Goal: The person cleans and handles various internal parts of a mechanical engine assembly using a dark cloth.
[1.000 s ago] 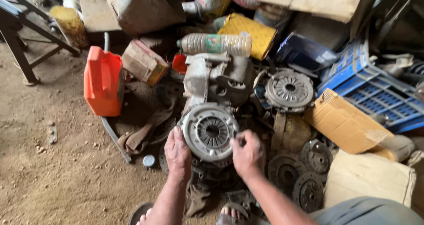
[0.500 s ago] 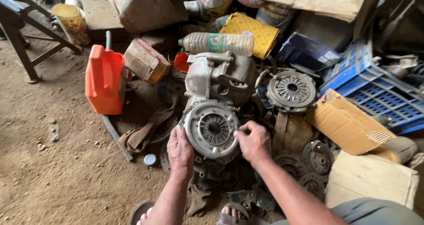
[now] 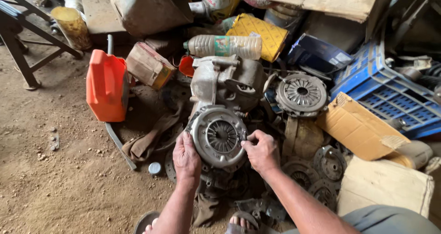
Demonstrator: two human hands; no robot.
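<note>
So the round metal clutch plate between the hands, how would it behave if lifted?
The clutch plate looks like thick metal, so probably heavy and stiff. It seems grimy, so maybe slippery. The left hand and right hand grip opposite edges.

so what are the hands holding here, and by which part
Both hands grip the round clutch pressure plate by its outer rim: the left hand on the lower left edge, the right hand on the right edge.
</note>
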